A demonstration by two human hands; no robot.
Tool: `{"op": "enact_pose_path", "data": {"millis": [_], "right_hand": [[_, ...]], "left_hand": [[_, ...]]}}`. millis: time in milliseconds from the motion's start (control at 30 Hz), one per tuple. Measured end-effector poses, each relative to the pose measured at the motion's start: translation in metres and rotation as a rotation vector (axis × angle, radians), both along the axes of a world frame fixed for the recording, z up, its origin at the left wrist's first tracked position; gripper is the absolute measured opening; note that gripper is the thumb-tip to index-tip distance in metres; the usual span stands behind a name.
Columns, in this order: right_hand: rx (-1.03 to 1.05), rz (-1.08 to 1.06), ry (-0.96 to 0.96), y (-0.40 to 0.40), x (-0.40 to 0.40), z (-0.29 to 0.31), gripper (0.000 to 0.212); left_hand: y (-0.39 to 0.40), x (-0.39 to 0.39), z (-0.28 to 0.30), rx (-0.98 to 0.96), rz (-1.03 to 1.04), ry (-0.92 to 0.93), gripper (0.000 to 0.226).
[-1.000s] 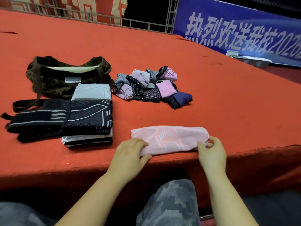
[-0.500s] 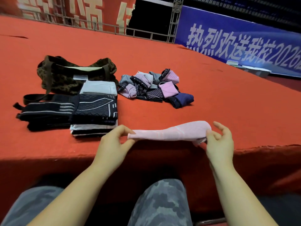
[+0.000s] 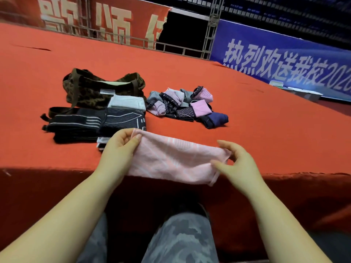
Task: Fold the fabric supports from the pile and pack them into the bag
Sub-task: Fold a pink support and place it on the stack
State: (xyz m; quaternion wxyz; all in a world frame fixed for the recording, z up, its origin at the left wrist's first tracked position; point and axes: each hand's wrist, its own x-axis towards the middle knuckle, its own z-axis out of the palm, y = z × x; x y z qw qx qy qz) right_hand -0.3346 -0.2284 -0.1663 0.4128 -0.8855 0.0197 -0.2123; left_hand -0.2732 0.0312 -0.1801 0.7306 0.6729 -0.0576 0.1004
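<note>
Both hands (image 3: 121, 149) (image 3: 235, 164) pinch a soft, perhaps knitted, pink support (image 3: 174, 160).

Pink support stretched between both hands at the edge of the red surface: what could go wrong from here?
The pink support hangs partly past the red surface's front edge; the right hand pinches only its corner, so it may slip and drop. The left hand works close to the folded stack and could nudge it.
</note>
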Motion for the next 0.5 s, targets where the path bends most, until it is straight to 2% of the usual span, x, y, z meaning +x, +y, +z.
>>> {"op": "enact_pose_path", "data": {"millis": [67,100,267,367,400,500], "right_hand": [[-0.242,-0.031,0.003,0.002,-0.002,-0.005,0.055],[-0.268,-0.056,-0.002,0.005,-0.002,-0.005,0.055],[-0.150,-0.080,0.010,0.007,-0.003,0.005,0.043],[-0.186,-0.050,0.019,-0.002,0.000,0.012,0.034],[-0.138,-0.037,0.031,-0.007,0.003,0.013,0.034],[0.183,-0.013,0.098,-0.018,0.014,0.014,0.038]], "left_hand": [[0.001,-0.002,0.001,0.002,0.002,-0.007,0.011],[0.002,-0.003,0.002,0.004,0.016,-0.017,0.011],[0.010,-0.003,0.005,0.079,0.168,-0.041,0.013],[0.013,-0.003,0.009,0.161,0.189,-0.055,0.013],[0.012,-0.004,0.010,0.209,0.192,-0.065,0.013],[0.004,-0.007,0.013,0.373,0.202,-0.102,0.021]]}}
